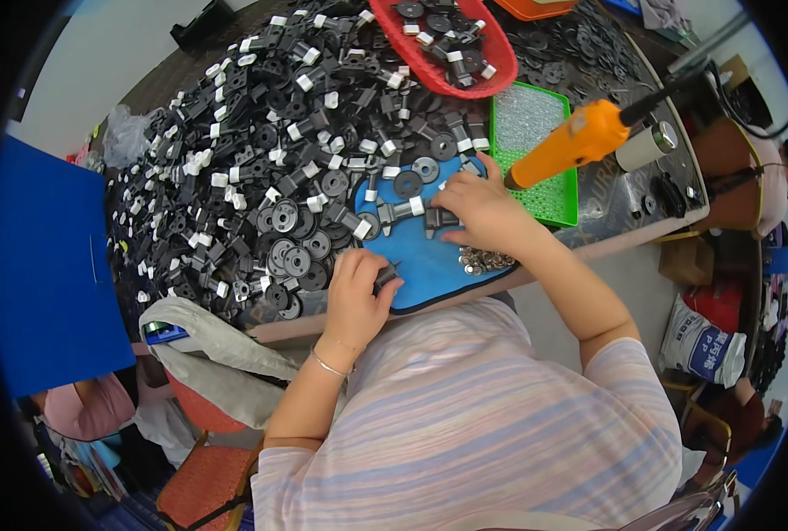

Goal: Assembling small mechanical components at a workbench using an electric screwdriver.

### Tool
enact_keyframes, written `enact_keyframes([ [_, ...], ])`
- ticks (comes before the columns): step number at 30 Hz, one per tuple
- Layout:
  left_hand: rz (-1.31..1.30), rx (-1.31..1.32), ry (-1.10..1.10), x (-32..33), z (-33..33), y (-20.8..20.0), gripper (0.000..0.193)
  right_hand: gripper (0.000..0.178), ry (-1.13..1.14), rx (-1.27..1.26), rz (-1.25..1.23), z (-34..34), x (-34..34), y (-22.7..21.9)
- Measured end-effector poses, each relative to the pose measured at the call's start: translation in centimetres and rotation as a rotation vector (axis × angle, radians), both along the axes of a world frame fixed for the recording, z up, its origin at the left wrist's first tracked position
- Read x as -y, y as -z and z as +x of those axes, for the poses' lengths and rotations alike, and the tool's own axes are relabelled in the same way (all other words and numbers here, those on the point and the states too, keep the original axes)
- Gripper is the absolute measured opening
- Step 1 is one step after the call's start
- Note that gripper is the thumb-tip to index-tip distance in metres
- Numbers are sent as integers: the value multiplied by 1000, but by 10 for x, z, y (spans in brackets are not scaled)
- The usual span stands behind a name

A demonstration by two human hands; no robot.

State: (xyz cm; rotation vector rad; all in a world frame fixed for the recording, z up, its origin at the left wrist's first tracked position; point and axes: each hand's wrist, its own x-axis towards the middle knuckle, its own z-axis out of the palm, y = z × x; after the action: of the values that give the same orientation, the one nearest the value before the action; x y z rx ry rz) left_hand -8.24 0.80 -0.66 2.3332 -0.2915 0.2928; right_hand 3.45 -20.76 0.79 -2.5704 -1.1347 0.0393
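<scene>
My left hand (357,288) is at the near left edge of a blue mat (421,265), its fingers curled round a small black plastic part (387,276). Over the mat's right side, my right hand (487,212) has thumb and fingers closed about another black plastic part (438,219). A black fitting with a white end (400,212) lies between the hands, just left of the right one. Beyond it is a round black disc (408,184). Small shiny metal pieces (482,260) sit in a heap below my right wrist.
A large pile of black-and-white fittings (261,142) covers the table's left. Behind the mat stands a red basket (385,26) of parts. An orange electric screwdriver (571,142) hangs over a green tray (567,208) at right, close to my right hand. A silver-lidded cylinder (646,146) lies beyond.
</scene>
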Motion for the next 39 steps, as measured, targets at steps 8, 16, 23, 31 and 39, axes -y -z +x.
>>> enact_keyframes([
  [8,342,239,235,9,9,19,33,23,4,-90,63,7,2,-6],
  [16,-37,-8,230,-8,-15,2,41,12,-266,-313,-104,9,-10,3],
  [23,330,171,-72,-39,22,-15,31,26,-83,10,43,20,-36,-8],
  [31,576,212,-12,-59,63,4,31,22,-110,9,-2,30,-34,2],
  [39,-688,-177,-156,-43,52,10,31,26,-64,-456,-164,33,-21,-11],
])
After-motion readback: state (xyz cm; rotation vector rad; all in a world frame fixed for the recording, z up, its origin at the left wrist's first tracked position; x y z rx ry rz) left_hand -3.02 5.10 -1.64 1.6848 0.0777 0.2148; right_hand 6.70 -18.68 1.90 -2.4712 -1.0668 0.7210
